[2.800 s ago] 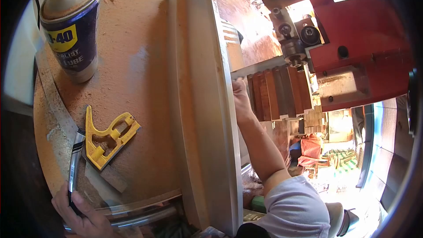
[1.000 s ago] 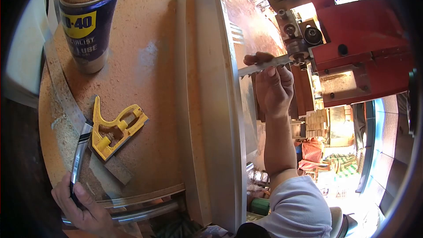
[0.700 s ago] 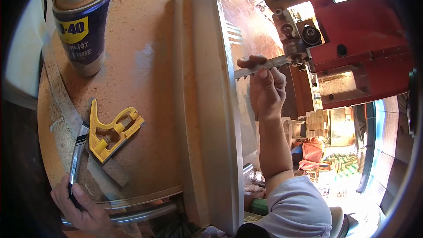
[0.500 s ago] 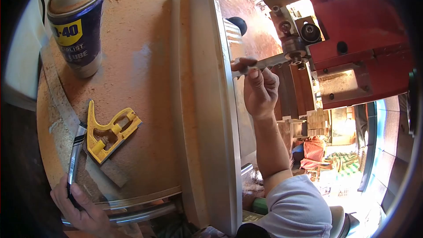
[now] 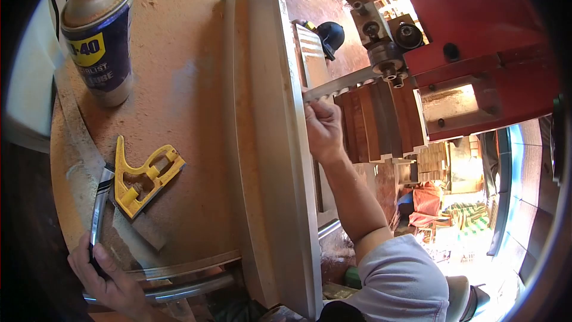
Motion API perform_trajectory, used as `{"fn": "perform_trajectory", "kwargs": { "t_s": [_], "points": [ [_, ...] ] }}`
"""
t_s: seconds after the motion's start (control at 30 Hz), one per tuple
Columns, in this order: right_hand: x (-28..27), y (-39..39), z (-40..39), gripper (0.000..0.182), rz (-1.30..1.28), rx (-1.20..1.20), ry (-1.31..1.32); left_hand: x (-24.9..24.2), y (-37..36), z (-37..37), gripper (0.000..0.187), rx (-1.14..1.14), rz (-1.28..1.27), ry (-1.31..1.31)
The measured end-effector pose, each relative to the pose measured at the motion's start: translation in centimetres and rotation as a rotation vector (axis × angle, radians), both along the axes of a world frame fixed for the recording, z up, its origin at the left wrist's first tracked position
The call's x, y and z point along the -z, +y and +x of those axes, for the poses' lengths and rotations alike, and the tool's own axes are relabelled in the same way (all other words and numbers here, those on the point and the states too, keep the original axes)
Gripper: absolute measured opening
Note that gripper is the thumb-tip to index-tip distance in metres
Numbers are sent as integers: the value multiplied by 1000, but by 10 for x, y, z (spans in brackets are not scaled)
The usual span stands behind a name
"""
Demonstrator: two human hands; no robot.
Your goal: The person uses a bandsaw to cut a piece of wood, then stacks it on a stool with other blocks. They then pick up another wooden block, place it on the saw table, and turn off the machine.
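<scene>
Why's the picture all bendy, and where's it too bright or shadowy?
Head view: a wide lens probably bows the metal fence and leaves dark corners; head view: glare washes out details below the green-striped cloth; head view: shadow darkens the dusty table beside the fence.

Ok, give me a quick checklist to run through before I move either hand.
1. Left hand wrapped around the handle: ok.
2. Right hand well clear of the toothed blade: not ok, it is right at the blade.
3. Right grip on the blade: cannot tell, fingertips are partly hidden.
4. Spray can standing upright: ok.
5. Table free of loose things: not ok, the yellow tool lies there.
6. Red machine switched off: cannot tell.
</scene>
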State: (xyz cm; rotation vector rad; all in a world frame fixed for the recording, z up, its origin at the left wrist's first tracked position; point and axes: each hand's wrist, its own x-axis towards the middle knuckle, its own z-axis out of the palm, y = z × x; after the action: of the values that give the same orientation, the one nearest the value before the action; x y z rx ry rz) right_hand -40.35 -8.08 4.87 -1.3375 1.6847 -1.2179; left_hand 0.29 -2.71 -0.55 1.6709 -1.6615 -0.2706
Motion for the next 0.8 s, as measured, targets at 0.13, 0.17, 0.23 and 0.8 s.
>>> {"fn": "perform_trajectory", "kwargs": {
  "t_s": [0.13,0.17,0.23,0.8],
  "points": [
    [20,2,-6,28,117,-75,176,-2,-2,-1,24,8,-18,27],
    [22,1,-4,31,135,-88,219,-2,-2,-1,24,9,-20,28],
    [12,5,4,42,177,-117,276,-2,-2,0,24,18,-18,30],
    [-57,-13,-3,33,-270,-216,-61,-6,-3,-2,26,34,-40,34]
  ]
}}
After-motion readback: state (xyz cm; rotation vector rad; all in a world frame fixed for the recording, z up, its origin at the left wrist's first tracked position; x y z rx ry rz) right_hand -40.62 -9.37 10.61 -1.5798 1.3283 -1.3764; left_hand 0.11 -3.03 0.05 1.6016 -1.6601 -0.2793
